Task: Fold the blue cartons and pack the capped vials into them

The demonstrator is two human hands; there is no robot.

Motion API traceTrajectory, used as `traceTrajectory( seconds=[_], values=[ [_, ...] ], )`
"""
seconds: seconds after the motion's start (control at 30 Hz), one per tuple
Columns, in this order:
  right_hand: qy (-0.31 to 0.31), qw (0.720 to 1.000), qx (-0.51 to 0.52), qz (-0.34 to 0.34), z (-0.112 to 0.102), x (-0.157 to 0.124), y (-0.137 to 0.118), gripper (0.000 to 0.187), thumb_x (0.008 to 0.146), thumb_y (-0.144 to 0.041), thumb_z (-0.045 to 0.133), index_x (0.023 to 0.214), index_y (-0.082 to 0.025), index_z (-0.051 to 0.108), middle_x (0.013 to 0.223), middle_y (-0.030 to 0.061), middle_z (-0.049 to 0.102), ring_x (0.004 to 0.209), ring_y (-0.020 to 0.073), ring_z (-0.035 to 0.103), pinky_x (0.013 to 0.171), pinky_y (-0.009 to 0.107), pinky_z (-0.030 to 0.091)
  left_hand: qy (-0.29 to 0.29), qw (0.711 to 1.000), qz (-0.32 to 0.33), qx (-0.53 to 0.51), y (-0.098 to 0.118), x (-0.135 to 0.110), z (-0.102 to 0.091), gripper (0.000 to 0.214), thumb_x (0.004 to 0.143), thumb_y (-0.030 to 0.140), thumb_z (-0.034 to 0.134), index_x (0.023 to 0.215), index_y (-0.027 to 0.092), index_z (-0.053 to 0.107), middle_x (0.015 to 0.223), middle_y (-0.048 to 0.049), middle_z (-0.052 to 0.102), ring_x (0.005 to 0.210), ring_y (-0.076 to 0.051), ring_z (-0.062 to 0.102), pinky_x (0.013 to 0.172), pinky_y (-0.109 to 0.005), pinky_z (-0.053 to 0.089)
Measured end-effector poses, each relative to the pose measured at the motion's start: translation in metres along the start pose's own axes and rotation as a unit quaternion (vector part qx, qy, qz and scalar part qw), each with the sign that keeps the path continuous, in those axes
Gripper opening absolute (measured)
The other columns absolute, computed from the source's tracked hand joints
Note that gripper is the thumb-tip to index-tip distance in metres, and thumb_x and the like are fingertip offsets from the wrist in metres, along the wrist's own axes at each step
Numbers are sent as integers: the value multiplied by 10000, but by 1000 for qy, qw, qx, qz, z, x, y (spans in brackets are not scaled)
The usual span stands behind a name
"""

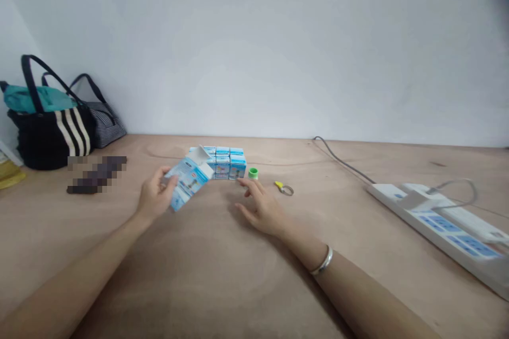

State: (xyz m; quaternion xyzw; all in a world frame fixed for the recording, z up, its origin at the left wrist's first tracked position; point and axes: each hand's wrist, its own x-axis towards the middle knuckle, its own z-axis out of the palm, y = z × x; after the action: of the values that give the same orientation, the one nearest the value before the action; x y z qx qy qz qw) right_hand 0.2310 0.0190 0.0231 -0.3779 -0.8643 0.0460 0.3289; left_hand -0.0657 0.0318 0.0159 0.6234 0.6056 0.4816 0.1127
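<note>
My left hand (156,192) grips a blue-and-white cardboard box (187,182), tilted, with its white end flap standing up. Behind that box, several small blue-and-white boxes (237,166) stand in a stacked block on the table, partly hidden by it. My right hand (260,206) has its fingers apart and holds nothing that I can see. Just beyond its fingers is a small container with a green rim (253,172), its lower part hidden by the hand. To the right of it lies a yellow-tipped item with a dark loop (284,188).
A white power strip (437,228) with a grey cable (342,161) runs along the right side. At the back left stand a black bag with white stripes (51,135) and a striped grey bag (105,122). A dark, pixelated object (97,176) lies in front of them.
</note>
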Motion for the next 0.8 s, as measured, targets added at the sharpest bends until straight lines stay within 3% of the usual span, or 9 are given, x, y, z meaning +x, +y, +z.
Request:
traceTrajectory(
  seconds=[0.07,0.1,0.13,0.23,0.33,0.5,0.63,0.8],
  values=[
    [-29,1000,-11,4,3,-1,1,532,820,-214,549,1306,-190,332,1199,141,517,857,204,585,761,380,506,90,995,-50,12,-14,14,-10,397,811,340,494,1183,208,443,1029,-40,661,786,-177,659,634,-249,518],
    [-44,999,-17,4,4,-2,2,530,809,-203,559,1295,-190,347,1196,137,518,851,203,588,758,375,505,103,990,-82,46,-20,19,-14,430,810,318,479,1220,210,408,1066,-49,652,819,-186,657,656,-260,518],
    [-56,998,-23,5,5,-2,2,527,799,-196,570,1283,-188,363,1191,134,521,848,202,591,754,369,504,85,985,-111,104,-26,23,-18,434,809,306,465,1229,212,405,1075,-55,649,839,-197,654,678,-274,513],
    [-75,997,-34,4,6,-2,3,500,781,-190,593,1248,-179,412,1173,129,527,858,203,596,738,348,503,-38,956,-154,248,-36,27,-23,345,784,325,483,1114,239,532,980,-54,673,839,-245,648,695,-317,489],
    [-84,996,-40,-8,6,-1,3,405,799,-201,582,1187,-172,469,1158,126,536,894,207,593,753,340,500,-99,944,-146,280,-34,24,-25,295,733,424,553,970,259,614,918,-59,680,835,-288,639,692,-349,467],
    [-106,992,-61,-6,6,1,3,238,830,-246,559,1054,-166,560,1120,123,550,951,214,585,814,346,485,-171,918,-95,344,-24,19,-30,492,759,586,471,1117,261,564,1006,-102,656,882,-327,617,735,-410,456],
    [-110,990,-85,35,6,2,5,262,833,-317,565,1048,-169,585,1142,123,552,967,225,591,828,352,480,-109,917,-27,383,-17,18,-24,476,758,509,525,1158,254,562,1170,-134,566,1076,-360,527,876,-475,411],
    [-102,988,-102,50,4,7,14,368,832,-430,561,1123,-207,587,1284,98,512,1028,240,586,875,366,458,-71,935,138,320,-2,34,7,550,790,368,558,1315,257,440,1380,-121,401,1235,-339,399,983,-469,356]
  ],
)
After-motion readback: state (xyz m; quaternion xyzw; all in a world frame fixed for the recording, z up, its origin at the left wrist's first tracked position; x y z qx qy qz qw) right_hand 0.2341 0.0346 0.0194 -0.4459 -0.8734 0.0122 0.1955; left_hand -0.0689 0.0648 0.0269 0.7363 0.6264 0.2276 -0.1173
